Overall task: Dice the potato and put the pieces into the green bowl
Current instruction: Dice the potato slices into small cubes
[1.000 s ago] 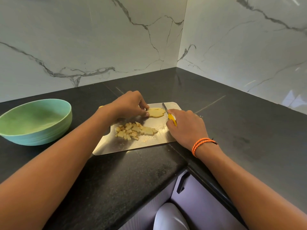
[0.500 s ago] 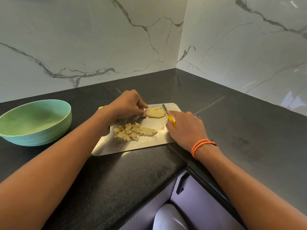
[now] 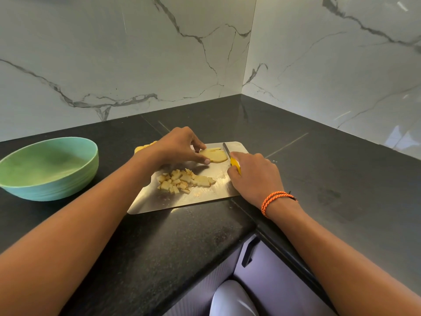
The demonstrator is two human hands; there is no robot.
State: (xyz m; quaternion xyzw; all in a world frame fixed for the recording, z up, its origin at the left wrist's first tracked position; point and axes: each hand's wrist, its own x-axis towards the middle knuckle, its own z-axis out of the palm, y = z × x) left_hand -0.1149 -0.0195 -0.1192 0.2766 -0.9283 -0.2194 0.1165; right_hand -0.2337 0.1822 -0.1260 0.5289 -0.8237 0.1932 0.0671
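A flat potato slice (image 3: 213, 155) lies at the far end of the steel cutting board (image 3: 205, 196). My left hand (image 3: 180, 145) pinches the slice's left edge with thumb and fingers. My right hand (image 3: 252, 176) grips a yellow-handled knife (image 3: 230, 156), whose blade rests at the slice's right edge. A heap of several diced potato pieces (image 3: 184, 180) sits mid-board. More potato (image 3: 143, 147) shows behind my left wrist, mostly hidden. The green bowl (image 3: 49, 167) stands at the left, apart from the board, and looks empty.
The black counter (image 3: 319, 179) runs into a corner with marble walls (image 3: 136, 53) behind and to the right. The counter's front edge lies just below the board, with lilac cabinet fronts (image 3: 262, 270) beneath.
The knife blade has shifted slightly along the slice's right edge and thin cut strips now show at the slice's far side. My left hand keeps its hold on the slice.
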